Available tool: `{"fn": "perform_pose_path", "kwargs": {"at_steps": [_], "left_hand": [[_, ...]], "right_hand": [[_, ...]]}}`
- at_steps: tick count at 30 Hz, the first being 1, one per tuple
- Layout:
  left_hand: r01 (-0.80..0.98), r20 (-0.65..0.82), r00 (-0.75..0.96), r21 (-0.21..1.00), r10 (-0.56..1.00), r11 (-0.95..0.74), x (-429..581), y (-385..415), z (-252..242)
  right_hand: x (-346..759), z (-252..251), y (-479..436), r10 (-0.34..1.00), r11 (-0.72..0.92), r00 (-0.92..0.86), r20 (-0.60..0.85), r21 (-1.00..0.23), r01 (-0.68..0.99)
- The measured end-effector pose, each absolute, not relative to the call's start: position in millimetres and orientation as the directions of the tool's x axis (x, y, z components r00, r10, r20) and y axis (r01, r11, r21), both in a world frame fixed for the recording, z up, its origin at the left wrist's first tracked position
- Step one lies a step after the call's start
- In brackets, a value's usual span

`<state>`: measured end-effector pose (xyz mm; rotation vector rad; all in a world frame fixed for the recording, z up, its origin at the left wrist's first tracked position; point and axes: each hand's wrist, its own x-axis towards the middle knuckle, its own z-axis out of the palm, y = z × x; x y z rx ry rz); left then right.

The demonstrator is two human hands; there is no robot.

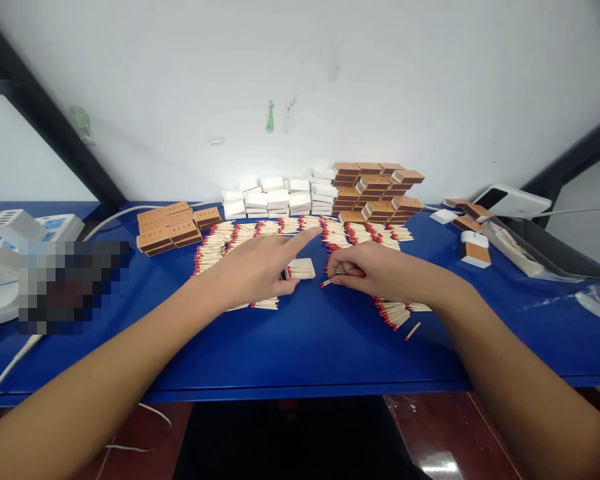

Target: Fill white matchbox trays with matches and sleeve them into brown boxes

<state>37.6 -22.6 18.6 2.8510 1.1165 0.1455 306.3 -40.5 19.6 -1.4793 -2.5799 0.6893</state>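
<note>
Blue worktop [300, 360] carries rows of red-tipped matches [213, 253], and between them the left hand [260, 263] has its grip closed around an open matchbox [306, 264] with matches lying inside, the index finger stretched out beyond it. Just beside, the right hand [365, 267] has a narrow grip, fingertips pinching a few loose matches [327, 283], while stacked white boxes [277, 199] and brown matchboxes [375, 190] stand behind, near the wall [360, 100]
</note>
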Motion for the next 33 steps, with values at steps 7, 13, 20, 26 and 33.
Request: {"fn": "perform_pose_path", "kwargs": {"at_steps": [7,13,20,26,33], "left_hand": [[0.680,0.045,0.725,0.118,0.688,-0.724,39.5,-24.3,20.5],[0.657,0.061,0.743,0.128,0.667,-0.743,41.2,-25.7,17.4],[0.625,0.095,0.765,0.124,0.637,-0.770,45.2,-30.1,17.0],[0.640,0.080,0.756,0.119,0.650,-0.759,41.2,-26.2,13.2],[0.619,0.089,0.772,0.123,0.629,-0.776,42.1,-25.3,11.0]], "right_hand": [[312.2,20.6,-41.1,0.851,0.411,-0.505,-0.143,-0.417,0.811],[305.4,19.4,-41.2,0.860,0.470,-0.510,0.025,-0.429,0.771],[284.0,5.9,-46.0,0.830,0.539,-0.550,0.092,-0.388,0.748],[305.0,24.5,-41.9,0.887,0.461,-0.438,0.147,-0.326,0.825],[299.8,16.2,-42.2,0.820,0.558,-0.562,0.112,-0.375,0.740]]}}
